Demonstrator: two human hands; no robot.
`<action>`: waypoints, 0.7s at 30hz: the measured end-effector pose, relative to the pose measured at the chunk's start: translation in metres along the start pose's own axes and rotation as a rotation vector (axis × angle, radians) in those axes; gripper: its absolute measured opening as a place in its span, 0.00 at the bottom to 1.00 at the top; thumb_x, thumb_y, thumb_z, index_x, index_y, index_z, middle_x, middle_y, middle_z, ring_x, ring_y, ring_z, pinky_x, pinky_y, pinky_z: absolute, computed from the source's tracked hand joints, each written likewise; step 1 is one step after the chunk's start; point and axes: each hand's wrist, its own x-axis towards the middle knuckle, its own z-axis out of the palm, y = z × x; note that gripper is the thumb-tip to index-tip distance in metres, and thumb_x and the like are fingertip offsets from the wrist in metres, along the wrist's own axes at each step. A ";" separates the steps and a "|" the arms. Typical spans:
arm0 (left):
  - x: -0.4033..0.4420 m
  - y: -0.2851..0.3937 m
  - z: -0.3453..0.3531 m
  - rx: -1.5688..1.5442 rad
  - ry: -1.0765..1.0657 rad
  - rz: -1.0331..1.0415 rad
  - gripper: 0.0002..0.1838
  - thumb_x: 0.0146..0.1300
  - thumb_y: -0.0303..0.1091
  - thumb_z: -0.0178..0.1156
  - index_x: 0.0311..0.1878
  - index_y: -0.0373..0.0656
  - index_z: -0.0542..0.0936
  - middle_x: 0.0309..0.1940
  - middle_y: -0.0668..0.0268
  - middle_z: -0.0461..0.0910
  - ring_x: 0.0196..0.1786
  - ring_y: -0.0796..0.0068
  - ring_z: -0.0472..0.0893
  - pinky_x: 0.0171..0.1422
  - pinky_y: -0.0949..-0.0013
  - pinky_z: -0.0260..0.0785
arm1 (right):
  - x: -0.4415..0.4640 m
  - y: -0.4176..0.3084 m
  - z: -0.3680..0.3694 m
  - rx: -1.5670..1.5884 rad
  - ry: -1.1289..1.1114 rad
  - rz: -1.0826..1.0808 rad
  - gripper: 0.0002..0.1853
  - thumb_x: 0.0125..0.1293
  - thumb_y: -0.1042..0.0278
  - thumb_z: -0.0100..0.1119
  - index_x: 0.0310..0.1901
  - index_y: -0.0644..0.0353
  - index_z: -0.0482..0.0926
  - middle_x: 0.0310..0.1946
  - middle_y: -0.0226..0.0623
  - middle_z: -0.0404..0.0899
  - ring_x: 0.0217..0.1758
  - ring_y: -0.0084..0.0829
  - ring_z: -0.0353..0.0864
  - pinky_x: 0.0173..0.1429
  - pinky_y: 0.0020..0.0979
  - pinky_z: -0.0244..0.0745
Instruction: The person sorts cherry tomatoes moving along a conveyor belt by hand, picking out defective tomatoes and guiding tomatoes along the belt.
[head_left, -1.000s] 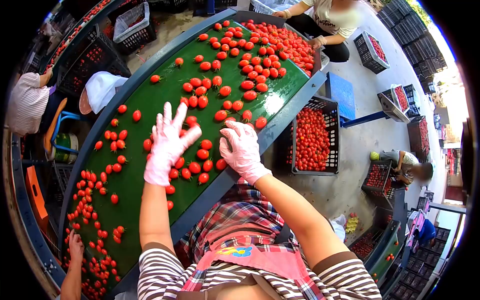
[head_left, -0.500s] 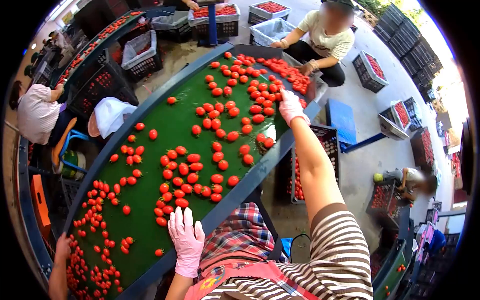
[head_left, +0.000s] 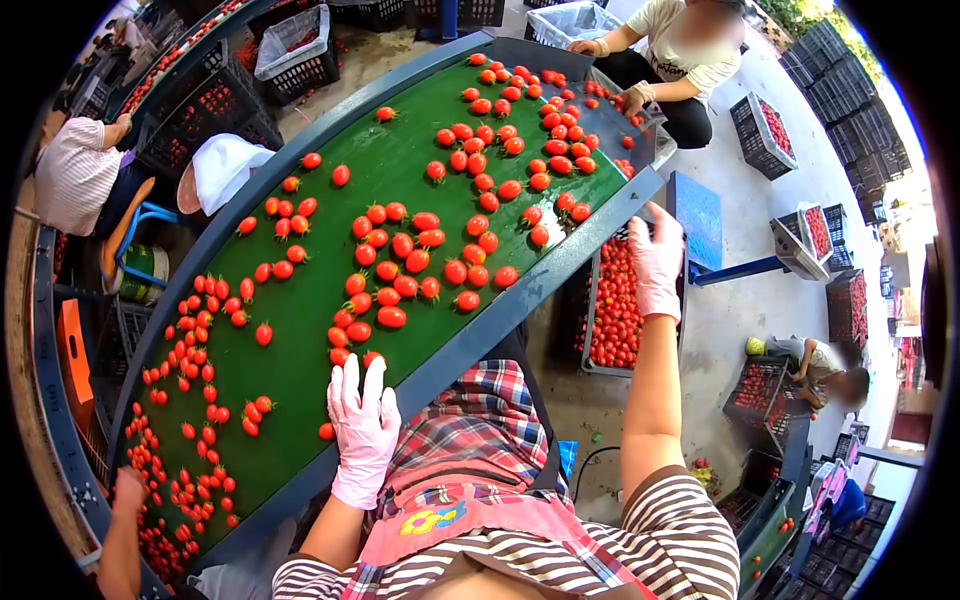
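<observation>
Cherry tomatoes (head_left: 405,245) lie scattered across a green conveyor belt (head_left: 310,400). My left hand (head_left: 362,435), in a pale pink glove, rests over the belt's near edge with its fingers stretched out, their tips at a cherry tomato (head_left: 373,360). My right hand (head_left: 657,262), gloved the same way, is just off the belt's metal side rail (head_left: 540,285). Its fingers are apart and nothing shows in them. Below it stands a black crate (head_left: 607,371) full of cherry tomatoes.
A co-worker (head_left: 690,60) crouches at the belt's far end, hands by the chute. Another person's hand (head_left: 130,487) reaches in at lower left. A blue platform scale (head_left: 696,220) stands right of the crate. A lined crate (head_left: 298,68) sits beyond the belt.
My right hand has moved from the tomatoes at the belt's far end to the right, out over the crate. Tomatoes at the chute have thinned. My left hand stays near the edge.
</observation>
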 end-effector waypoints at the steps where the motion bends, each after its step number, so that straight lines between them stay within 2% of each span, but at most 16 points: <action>1: 0.000 -0.002 0.003 -0.028 0.024 0.006 0.29 0.69 0.33 0.61 0.74 0.45 0.71 0.74 0.50 0.66 0.76 0.43 0.63 0.80 0.46 0.56 | -0.003 -0.013 0.007 0.178 -0.053 -0.082 0.25 0.66 0.57 0.67 0.61 0.60 0.79 0.55 0.50 0.80 0.59 0.46 0.79 0.65 0.45 0.73; 3: 0.001 -0.004 0.006 -0.047 0.027 -0.012 0.30 0.69 0.33 0.61 0.74 0.45 0.71 0.74 0.50 0.65 0.76 0.43 0.63 0.80 0.46 0.56 | -0.009 -0.069 0.023 0.278 -0.127 -0.184 0.28 0.67 0.54 0.66 0.64 0.59 0.76 0.55 0.50 0.80 0.59 0.50 0.79 0.67 0.48 0.71; 5: 0.001 -0.005 0.010 -0.041 0.043 -0.013 0.30 0.69 0.34 0.61 0.74 0.45 0.71 0.75 0.50 0.65 0.75 0.43 0.64 0.80 0.47 0.56 | -0.013 -0.111 0.047 -0.170 -0.263 -0.200 0.30 0.69 0.50 0.62 0.68 0.56 0.73 0.61 0.51 0.77 0.65 0.54 0.74 0.69 0.50 0.69; 7: -0.001 -0.008 0.016 0.000 0.071 -0.009 0.31 0.68 0.38 0.62 0.74 0.45 0.70 0.73 0.51 0.67 0.74 0.44 0.65 0.79 0.46 0.58 | -0.022 -0.131 0.084 0.030 -0.324 -0.361 0.34 0.71 0.44 0.57 0.73 0.53 0.68 0.71 0.53 0.67 0.72 0.56 0.67 0.71 0.56 0.64; 9: 0.000 -0.006 0.016 -0.015 0.067 -0.015 0.30 0.68 0.38 0.61 0.73 0.44 0.71 0.72 0.51 0.68 0.74 0.44 0.66 0.79 0.46 0.59 | -0.051 -0.168 0.107 -0.144 -0.356 -0.380 0.37 0.71 0.39 0.53 0.75 0.50 0.66 0.79 0.52 0.55 0.78 0.57 0.59 0.74 0.61 0.58; 10: 0.001 -0.004 0.015 -0.023 0.056 -0.013 0.29 0.69 0.38 0.61 0.72 0.43 0.72 0.71 0.50 0.69 0.74 0.44 0.67 0.79 0.47 0.59 | -0.056 -0.183 0.110 -0.124 -0.545 -0.314 0.38 0.70 0.37 0.52 0.77 0.49 0.64 0.81 0.50 0.51 0.81 0.57 0.54 0.76 0.66 0.52; 13: -0.002 -0.003 0.020 -0.005 0.060 -0.021 0.28 0.69 0.39 0.61 0.71 0.42 0.72 0.71 0.50 0.69 0.73 0.44 0.68 0.78 0.47 0.59 | -0.074 -0.218 0.108 0.139 -0.616 -0.375 0.36 0.71 0.42 0.52 0.76 0.48 0.64 0.80 0.44 0.54 0.82 0.59 0.51 0.75 0.71 0.50; 15: -0.002 -0.001 0.022 -0.010 0.063 -0.026 0.28 0.69 0.39 0.61 0.71 0.42 0.73 0.71 0.51 0.70 0.73 0.45 0.68 0.78 0.48 0.60 | -0.097 -0.234 0.099 0.022 -0.570 -0.523 0.32 0.73 0.45 0.55 0.75 0.47 0.66 0.78 0.44 0.59 0.80 0.60 0.55 0.74 0.70 0.55; 16: -0.003 -0.001 0.023 -0.009 0.063 -0.029 0.28 0.69 0.39 0.61 0.71 0.42 0.73 0.71 0.51 0.70 0.73 0.45 0.68 0.78 0.48 0.60 | -0.107 -0.238 0.103 -0.017 -0.549 -0.615 0.31 0.72 0.47 0.57 0.73 0.47 0.68 0.76 0.45 0.62 0.81 0.59 0.53 0.75 0.70 0.54; 19: -0.004 0.000 0.028 -0.047 0.089 -0.022 0.28 0.69 0.39 0.61 0.70 0.42 0.74 0.70 0.51 0.71 0.73 0.46 0.69 0.78 0.48 0.60 | -0.132 -0.243 0.097 0.165 -0.693 -0.830 0.30 0.68 0.50 0.61 0.70 0.49 0.73 0.73 0.43 0.67 0.78 0.55 0.58 0.76 0.63 0.57; 21: -0.003 0.002 0.030 -0.068 0.093 -0.031 0.26 0.68 0.37 0.62 0.68 0.42 0.75 0.69 0.51 0.72 0.71 0.45 0.69 0.77 0.47 0.61 | -0.151 -0.242 0.089 0.214 -0.622 -1.014 0.34 0.59 0.55 0.69 0.69 0.46 0.74 0.70 0.38 0.70 0.76 0.50 0.63 0.74 0.57 0.62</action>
